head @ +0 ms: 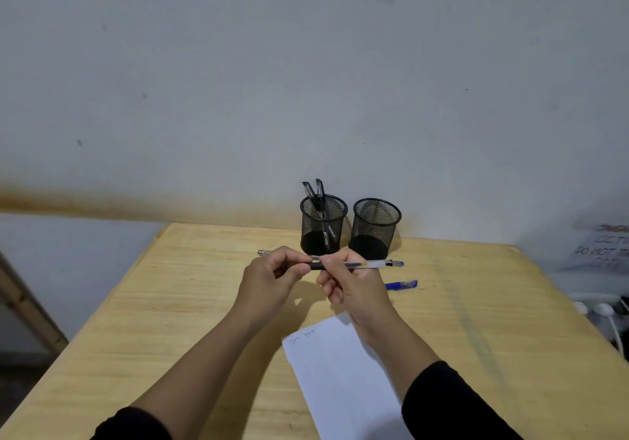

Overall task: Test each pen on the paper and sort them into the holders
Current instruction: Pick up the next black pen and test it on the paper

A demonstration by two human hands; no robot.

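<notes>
Both hands are raised just above the desk (204, 303) and grip one pen (371, 264), held level and crosswise in front of the two mesh holders. The left hand (272, 279) has its fingers curled round the dark end of the pen; the right hand (350, 286) pinches the barrel near its middle, with the clear barrel and blue end cap projecting to the right. This two-handed hold, one hand on each part, is consistent with pulling off a cap or readying the tip before a test stroke; whether a cap is present under the left fingers cannot be told. The paper (340, 381) lies on the desk directly below and nearer than the hands, angled, with a few short scribbles at its far edge, placed where the writing hand can drop straight onto it. The left holder (322, 225) stands at the back of the desk and contains two dark pens leaning upright; the right holder (374, 228) stands just beside it and appears to hold nothing, so only one sorting category has been used so far. A blue pen (401, 285) lies on the desk to the right of the hands, and the tip of another pen (262, 252) shows to the left, behind the left hand; both appear untested. Judgement: the task is partly done, with the held pen awaiting its test on the paper.
</notes>
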